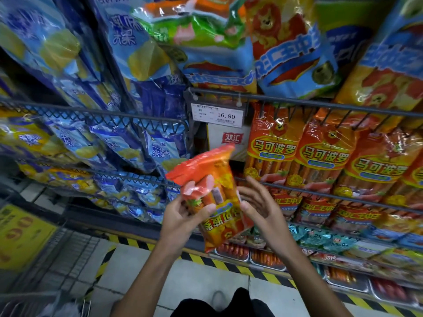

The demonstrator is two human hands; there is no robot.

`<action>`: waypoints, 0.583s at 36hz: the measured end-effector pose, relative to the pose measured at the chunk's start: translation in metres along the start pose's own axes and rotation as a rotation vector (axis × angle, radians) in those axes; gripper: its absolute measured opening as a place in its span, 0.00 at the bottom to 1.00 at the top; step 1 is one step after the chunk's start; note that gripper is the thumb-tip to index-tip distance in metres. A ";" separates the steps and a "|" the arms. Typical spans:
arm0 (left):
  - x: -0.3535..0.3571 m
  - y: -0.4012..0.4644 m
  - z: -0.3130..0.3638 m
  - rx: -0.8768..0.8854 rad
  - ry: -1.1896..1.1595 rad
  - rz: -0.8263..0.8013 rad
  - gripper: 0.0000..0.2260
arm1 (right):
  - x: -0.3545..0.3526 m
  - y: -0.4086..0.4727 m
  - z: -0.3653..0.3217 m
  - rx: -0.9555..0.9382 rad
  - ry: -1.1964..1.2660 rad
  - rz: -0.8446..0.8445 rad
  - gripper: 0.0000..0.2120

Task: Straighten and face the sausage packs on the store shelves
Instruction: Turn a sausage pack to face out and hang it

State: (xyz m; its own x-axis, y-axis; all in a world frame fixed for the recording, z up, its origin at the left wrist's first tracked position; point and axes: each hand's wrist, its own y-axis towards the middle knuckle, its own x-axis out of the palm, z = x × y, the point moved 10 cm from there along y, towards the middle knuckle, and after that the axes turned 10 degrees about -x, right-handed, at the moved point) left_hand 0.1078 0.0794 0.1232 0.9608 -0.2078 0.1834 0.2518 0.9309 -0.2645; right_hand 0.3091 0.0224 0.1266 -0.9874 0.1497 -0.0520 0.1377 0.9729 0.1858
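In the lower middle of the frame we hold one orange sausage pack (215, 197) in front of the shelves, off any shelf. Its long axis runs steeply, tilted a little so the sealed red end points to the upper left of the frame and the other end points down toward the floor. The printed face is turned toward us, with the lettering running along the pack, upside down.

Our left hand (185, 216) grips the pack's left edge, thumb curled over the front and the other fingers behind it. Our right hand (258, 202) is at the pack's right edge, its fingers (254, 186) spread and relaxed; the thumb touches the pack's edge.

To the right, a wire shelf (320, 104) holds a row of upright orange packs (325, 154), long axes vertical, faces outward. A price tag (217, 115) reading 16.90 hangs from its rail. On the left, wire baskets (91, 115) hold blue and yellow packs (109, 143) lying at mixed angles. At the lower right, metal trays (267, 259) hold red sausages.
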 end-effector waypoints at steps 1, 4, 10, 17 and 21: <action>-0.003 -0.001 -0.003 -0.016 -0.082 0.032 0.35 | -0.007 -0.006 0.008 0.023 0.018 0.011 0.35; 0.005 -0.007 -0.008 -0.064 -0.302 0.062 0.34 | -0.027 -0.028 0.040 0.166 0.177 0.106 0.30; 0.040 -0.028 -0.007 -0.097 -0.505 0.029 0.37 | 0.017 -0.057 0.064 0.408 0.631 0.079 0.30; 0.045 -0.044 -0.016 -0.044 -0.369 -0.002 0.40 | 0.001 -0.048 0.046 0.332 0.623 0.182 0.24; 0.005 -0.052 -0.028 -0.018 -0.477 0.044 0.22 | -0.029 -0.047 0.036 0.259 0.468 0.214 0.23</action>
State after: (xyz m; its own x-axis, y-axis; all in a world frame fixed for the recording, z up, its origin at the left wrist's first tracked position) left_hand 0.1026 0.0215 0.1115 0.8112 -0.0034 0.5847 0.2181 0.9295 -0.2972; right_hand 0.3341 -0.0214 0.0843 -0.8565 0.3116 0.4115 0.2949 0.9497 -0.1054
